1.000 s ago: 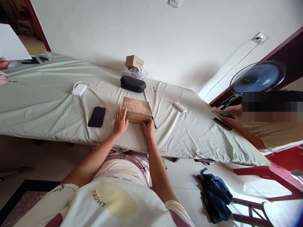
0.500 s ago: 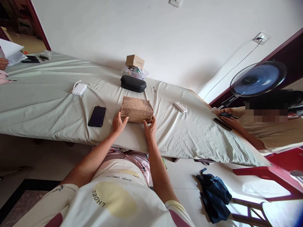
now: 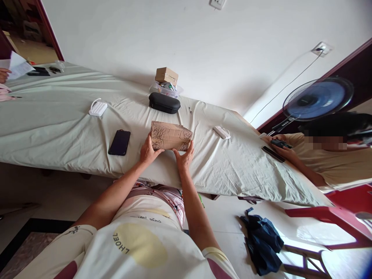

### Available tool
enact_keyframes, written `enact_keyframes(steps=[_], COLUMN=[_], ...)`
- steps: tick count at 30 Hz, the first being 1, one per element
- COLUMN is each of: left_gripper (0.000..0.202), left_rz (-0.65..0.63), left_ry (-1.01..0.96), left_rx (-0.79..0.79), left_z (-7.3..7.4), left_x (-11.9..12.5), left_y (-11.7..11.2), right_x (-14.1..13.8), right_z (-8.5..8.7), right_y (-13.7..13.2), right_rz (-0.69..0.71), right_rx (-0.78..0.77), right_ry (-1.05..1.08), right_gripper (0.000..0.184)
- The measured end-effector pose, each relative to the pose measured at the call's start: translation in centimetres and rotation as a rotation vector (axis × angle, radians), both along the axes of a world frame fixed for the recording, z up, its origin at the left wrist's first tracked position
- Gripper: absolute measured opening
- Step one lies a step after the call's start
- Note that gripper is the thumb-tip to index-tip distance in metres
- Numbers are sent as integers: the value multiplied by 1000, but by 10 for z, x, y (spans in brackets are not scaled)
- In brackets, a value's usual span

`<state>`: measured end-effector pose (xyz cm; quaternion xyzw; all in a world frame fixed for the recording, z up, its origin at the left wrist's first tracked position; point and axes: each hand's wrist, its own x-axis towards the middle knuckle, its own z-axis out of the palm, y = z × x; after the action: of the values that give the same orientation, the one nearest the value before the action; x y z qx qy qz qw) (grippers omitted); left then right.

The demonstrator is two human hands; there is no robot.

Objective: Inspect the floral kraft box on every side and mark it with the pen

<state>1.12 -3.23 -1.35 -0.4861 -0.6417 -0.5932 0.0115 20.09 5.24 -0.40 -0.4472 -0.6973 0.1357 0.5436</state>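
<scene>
A brown cardboard box [image 3: 171, 135] with dark line drawings is between my two hands, near the table's front edge. My left hand [image 3: 149, 151] grips its left end, thumb along the near lower edge. At the opposite end, my right hand [image 3: 184, 154] is closed on the box the same way. The box is tilted, one broad face turned toward me; whether its underside touches the cloth is hidden. Left of it lies a dark smartphone [image 3: 119, 142]. Behind it sits a black zipped case [image 3: 164, 103].
White power banks [image 3: 98, 107] lie left and right on the clothed table [image 3: 72, 139]. A small carton [image 3: 166, 75] tops a clear plastic bin [image 3: 174, 93] by the wall. At right, a person [image 3: 334, 159] holds a dark device near a fan [image 3: 318, 98]. Another person's hand [image 3: 4, 74] holds papers.
The box has tipped so its face turns more toward me, and it has shifted slightly right. My thumbs have slid inward along its near edge.
</scene>
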Motion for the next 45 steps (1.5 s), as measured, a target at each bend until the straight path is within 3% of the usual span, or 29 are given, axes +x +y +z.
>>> enact_keyframes(steps=[8,13,19,25,29,33,39,42,45], left_gripper=[80,54,21,13,21,32,96,113,117], left_rz=[115,167,168,182,212,230,193,225,238], left_ry=[89,12,-80,30,161,155,235,261,245], left_rx=[40,92,-59,-263,-387,-372,-215,-234,-243], left_z=[5,5,3,1,-1,-3,5,12,15], left_x=[-9,-12,-16,-14,-10,-8,1,6,8], left_y=[-6,-5,0,-1,0,2,-4,-8,-10], right_x=[8,8,9,8,7,7,-1,-5,-5], right_z=[0,3,-9,-21,-22,-21,-5,3,5], right_y=[5,6,17,17,15,14,-3,-15,-19], right_rz=[21,6,58,-16,-30,-4,-106,-159,-147], right_rx=[62,56,-139,-166,-161,-124,10,70,119], right_ry=[330,416,237,-36,-120,-111,-151,-251,-289], right_gripper=[61,41,26,31,35,46,95,100,94])
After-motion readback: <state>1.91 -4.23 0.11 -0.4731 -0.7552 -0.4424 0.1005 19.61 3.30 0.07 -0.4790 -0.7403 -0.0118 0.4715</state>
